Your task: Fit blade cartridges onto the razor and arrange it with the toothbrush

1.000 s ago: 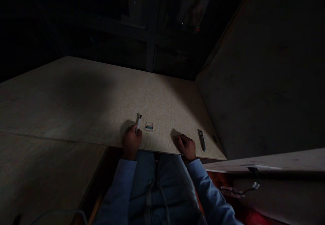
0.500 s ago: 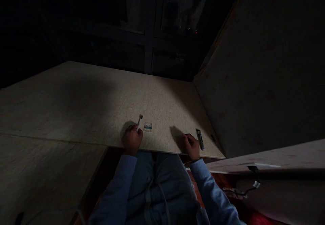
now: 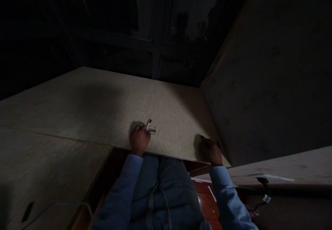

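My left hand [image 3: 140, 139] is closed around a slim white stick [image 3: 148, 123] with a dark brown end, which points up and away over the table. Just right of those fingers a small clear case [image 3: 152, 130] with a teal strip inside lies on the tabletop, partly overlapped by the hand. At the table's right side my right hand [image 3: 212, 151] has its fingers closed on a slim dark tool [image 3: 201, 137] with metal ends. Only the tool's far tip shows; its exact kind is unclear.
The pale table [image 3: 166, 109] has its front edge at my lap. A patterned panel [image 3: 272, 84] rises along its right side. Another pale surface [image 3: 52, 167] at left carries a small dark object [image 3: 28, 212] and a cable [image 3: 64, 204]. Dark windows stand behind.
My right hand has moved right, from beside the dark tool onto it. My left hand, with the white stick, has come closer to the clear case. The view has shifted slightly.
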Demonstrator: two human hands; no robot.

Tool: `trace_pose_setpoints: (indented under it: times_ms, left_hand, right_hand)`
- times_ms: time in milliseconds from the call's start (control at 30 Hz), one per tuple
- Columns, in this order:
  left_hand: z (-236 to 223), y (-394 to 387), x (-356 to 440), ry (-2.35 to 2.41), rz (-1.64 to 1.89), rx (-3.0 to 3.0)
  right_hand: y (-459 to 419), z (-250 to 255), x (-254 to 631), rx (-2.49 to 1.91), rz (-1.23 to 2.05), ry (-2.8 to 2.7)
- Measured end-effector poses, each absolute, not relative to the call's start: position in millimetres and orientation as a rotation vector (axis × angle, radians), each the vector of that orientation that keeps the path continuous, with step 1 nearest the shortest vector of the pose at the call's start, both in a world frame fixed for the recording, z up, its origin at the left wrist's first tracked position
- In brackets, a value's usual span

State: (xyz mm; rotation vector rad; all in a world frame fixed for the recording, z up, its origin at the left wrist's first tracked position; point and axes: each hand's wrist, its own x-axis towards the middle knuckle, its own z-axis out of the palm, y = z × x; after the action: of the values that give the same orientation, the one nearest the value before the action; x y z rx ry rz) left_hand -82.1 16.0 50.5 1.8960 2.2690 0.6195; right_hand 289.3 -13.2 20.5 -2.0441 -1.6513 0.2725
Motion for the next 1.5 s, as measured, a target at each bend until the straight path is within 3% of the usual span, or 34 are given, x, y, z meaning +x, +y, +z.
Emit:
trace_pose_setpoints:
  times_ms: [400, 767, 933, 1033, 1200, 1500]
  left_hand:
    - [58, 49, -84, 1.774, 0.421, 2.284]
    - [75, 54, -90, 1.661, 0.557, 2.206]
    - [83, 31, -66, 1.280, 1.146, 1.565]
    - [83, 16, -44, 1.065, 1.284, 1.078]
    - [80, 3, -14, 0.802, 1.394, 0.569]
    - [93, -12, 14, 0.642, 1.440, 0.445]
  right_hand:
    - [-23, 14, 233, -1.562, 0.729, -1.385]
    - [-30, 8, 221, -1.523, 0.564, -1.406]
    - [-31, 8, 221, -1.433, 0.690, -1.233]
    - [-32, 12, 217, -1.353, 0.741, -1.101]
    - [-40, 25, 195, -1.233, 0.951, -0.924]
    - [-49, 91, 146, -0.934, 1.275, -0.939]
